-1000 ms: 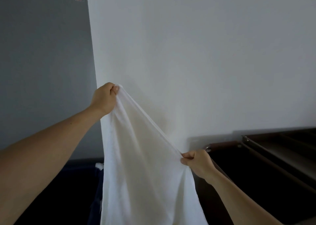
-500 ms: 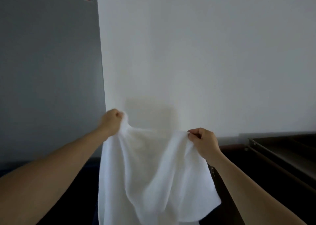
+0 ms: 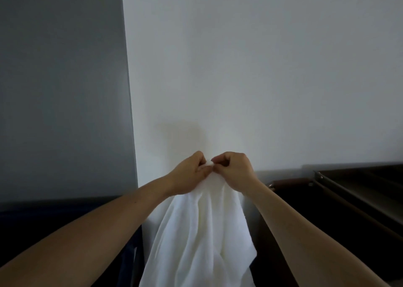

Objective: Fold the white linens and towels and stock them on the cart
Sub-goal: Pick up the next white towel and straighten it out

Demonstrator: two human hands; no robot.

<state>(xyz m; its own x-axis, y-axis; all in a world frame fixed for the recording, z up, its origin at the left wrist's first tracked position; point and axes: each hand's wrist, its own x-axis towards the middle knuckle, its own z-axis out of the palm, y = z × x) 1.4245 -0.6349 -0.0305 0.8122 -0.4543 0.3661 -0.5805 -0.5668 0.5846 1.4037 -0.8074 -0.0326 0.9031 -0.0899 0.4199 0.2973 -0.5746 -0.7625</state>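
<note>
your left hand and right hand meet, curled fingers pinching the white towel, which hangs below them.

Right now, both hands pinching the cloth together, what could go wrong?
The left hand and right hand pinch only a small tip of the white cloth; a corner could slip. The cloth hangs bunched, so the fold may go crooked. Its lower end, out of view beside the cart, might snag.
</note>
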